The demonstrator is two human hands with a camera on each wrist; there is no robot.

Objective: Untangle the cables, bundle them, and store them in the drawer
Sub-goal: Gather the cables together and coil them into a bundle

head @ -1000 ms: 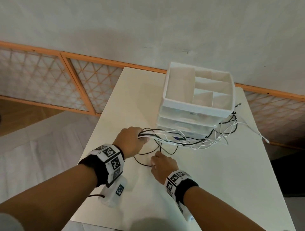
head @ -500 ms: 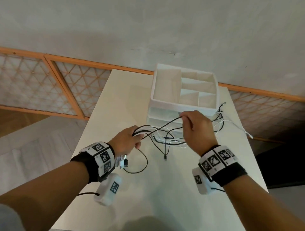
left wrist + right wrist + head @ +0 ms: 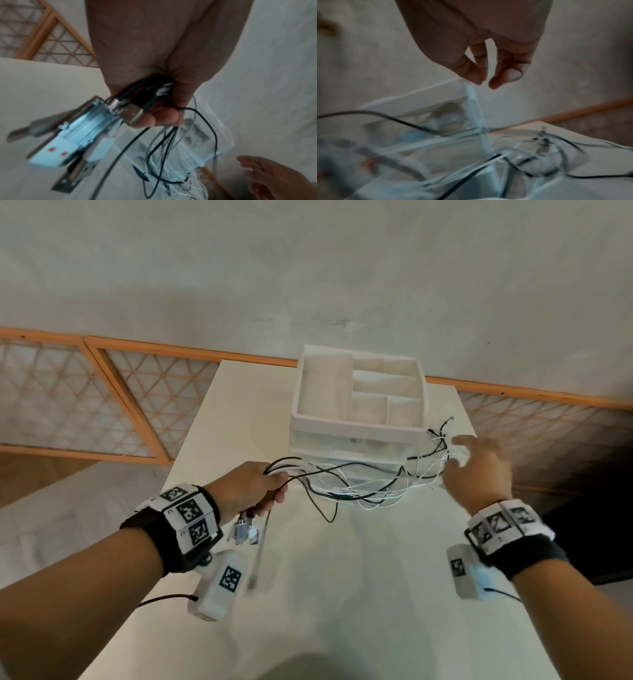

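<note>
A tangle of thin black and white cables [image 3: 370, 487] stretches across the white table [image 3: 342, 594] in front of the white drawer unit [image 3: 356, 436]. My left hand [image 3: 270, 491] grips one gathered end of the cables [image 3: 159, 93]. Metal USB plugs [image 3: 244, 530] dangle below that fist and show close up as USB plugs [image 3: 96, 121] in the left wrist view. My right hand [image 3: 457, 453] hovers at the unit's right front corner, fingers loose, over the far cable loops [image 3: 539, 148]. Nothing lies between the thumb and fingers of the right hand [image 3: 485, 82].
The drawer unit carries an open divided tray [image 3: 359, 392] on top, with clear drawers [image 3: 352, 450] below that look closed. It stands at the table's far end by the grey wall. An orange-framed lattice panel [image 3: 137, 398] runs behind the table. The right table edge [image 3: 507, 542] lies beside my right wrist.
My right hand has let go of the black cable it held up and has moved right to the unit's corner. The left hand keeps its grip on the bundle.
</note>
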